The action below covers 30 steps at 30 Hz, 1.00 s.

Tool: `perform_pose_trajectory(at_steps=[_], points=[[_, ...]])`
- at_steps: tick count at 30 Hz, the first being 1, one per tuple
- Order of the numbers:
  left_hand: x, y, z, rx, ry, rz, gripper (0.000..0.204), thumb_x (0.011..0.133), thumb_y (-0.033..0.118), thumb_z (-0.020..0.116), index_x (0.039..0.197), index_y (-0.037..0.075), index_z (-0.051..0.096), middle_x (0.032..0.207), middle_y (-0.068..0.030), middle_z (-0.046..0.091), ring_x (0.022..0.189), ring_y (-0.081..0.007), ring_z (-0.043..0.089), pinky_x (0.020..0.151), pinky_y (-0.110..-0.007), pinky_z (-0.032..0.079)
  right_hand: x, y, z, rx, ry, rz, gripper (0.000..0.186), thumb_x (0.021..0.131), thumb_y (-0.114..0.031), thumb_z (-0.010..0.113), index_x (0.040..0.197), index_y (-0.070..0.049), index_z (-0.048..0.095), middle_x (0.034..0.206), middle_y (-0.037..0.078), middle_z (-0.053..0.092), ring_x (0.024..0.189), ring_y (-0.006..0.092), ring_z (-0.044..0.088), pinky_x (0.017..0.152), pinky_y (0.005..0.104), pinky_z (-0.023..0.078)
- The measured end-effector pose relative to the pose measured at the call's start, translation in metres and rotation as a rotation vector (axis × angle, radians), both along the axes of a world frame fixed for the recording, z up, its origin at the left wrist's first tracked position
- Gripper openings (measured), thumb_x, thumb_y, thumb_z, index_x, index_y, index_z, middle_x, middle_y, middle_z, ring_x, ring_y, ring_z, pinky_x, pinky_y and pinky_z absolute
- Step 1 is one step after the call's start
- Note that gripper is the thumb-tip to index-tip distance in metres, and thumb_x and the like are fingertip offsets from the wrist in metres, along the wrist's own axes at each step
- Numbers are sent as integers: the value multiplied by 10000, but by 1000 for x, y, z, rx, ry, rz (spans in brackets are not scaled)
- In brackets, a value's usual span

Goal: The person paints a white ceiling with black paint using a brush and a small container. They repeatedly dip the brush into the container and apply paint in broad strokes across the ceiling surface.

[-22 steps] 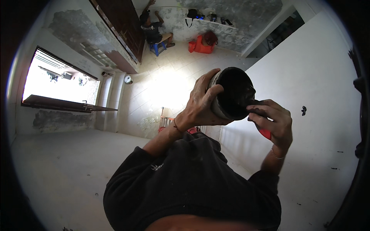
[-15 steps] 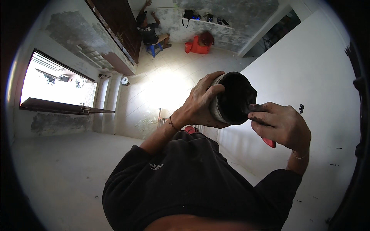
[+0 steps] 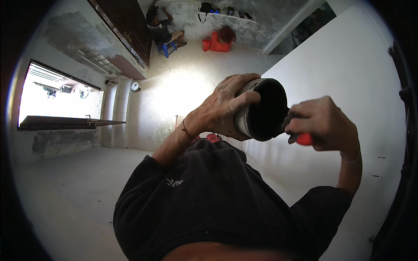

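My left hand (image 3: 220, 106) is closed around the side of a whitish round can (image 3: 242, 119), the thumb lying near its rim. The can is tilted, and its open mouth shows a black inside (image 3: 267, 108). At the can's right edge my right hand (image 3: 324, 124) is closed on a red-handled tool (image 3: 304, 139). The handle's red end points out below the fingers. A dark, blurred part by the rim hides what kind of tool it is. Black smears mark the right fingertips; pale dust covers the left hand.
A white wall (image 3: 348, 87) rises close on the right, with black paint (image 3: 398, 69) along its far edge. Ahead, one person (image 3: 161, 32) sits on a blue stool (image 3: 166, 49) and another, in red (image 3: 217, 42), is low on the tiled floor. An open window (image 3: 61, 95) is at left.
My right hand has turned and lifted slightly to the right, so the red handle shows nearer the fingers. The left hand keeps the can in nearly the same place, tilted a little more.
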<state>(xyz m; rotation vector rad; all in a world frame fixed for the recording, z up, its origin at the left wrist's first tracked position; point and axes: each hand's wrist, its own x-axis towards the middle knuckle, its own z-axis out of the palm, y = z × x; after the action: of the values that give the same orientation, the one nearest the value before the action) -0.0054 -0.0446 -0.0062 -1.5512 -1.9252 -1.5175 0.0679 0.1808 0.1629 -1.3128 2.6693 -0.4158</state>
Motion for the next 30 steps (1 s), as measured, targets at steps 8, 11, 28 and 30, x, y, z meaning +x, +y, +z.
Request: perform_pose_trajectory(at_steps=[8, 11, 28, 30], points=[[0, 0, 3, -39, 26, -18, 949, 470, 378, 989, 1278, 246, 509, 1399, -217, 503, 1278, -436, 556, 1064, -571, 470, -32, 4, -2, -234, -304, -112, 318, 660, 4, 901, 845, -25, 645, 770, 131, 677, 712, 282, 711, 599, 339, 567], [-1, 0, 4, -37, 6, -30, 938, 479, 377, 984, 1277, 236, 512, 1396, -219, 504, 1274, -438, 555, 1061, -570, 467, -36, 3, -2, -220, -348, -227, 290, 743, -35, 888, 873, 4, 631, 765, 121, 679, 715, 229, 703, 614, 332, 585], [3, 8, -13, 41, -126, 67, 991, 454, 355, 996, 1281, 165, 486, 1382, -220, 501, 1208, -463, 584, 967, -543, 548, 32, 45, -70, -1271, -43, -1207, 192, 894, -140, 799, 938, -22, 654, 880, 77, 688, 825, 146, 692, 707, 297, 620], [2, 7, -12, 36, -127, 90, 1004, 446, 355, 998, 1285, 165, 479, 1377, -219, 502, 1208, -461, 584, 965, -543, 546, 52, 47, -74, -1328, -75, -1282, 162, 913, -119, 784, 917, -29, 650, 878, 68, 688, 804, 146, 692, 698, 308, 628]])
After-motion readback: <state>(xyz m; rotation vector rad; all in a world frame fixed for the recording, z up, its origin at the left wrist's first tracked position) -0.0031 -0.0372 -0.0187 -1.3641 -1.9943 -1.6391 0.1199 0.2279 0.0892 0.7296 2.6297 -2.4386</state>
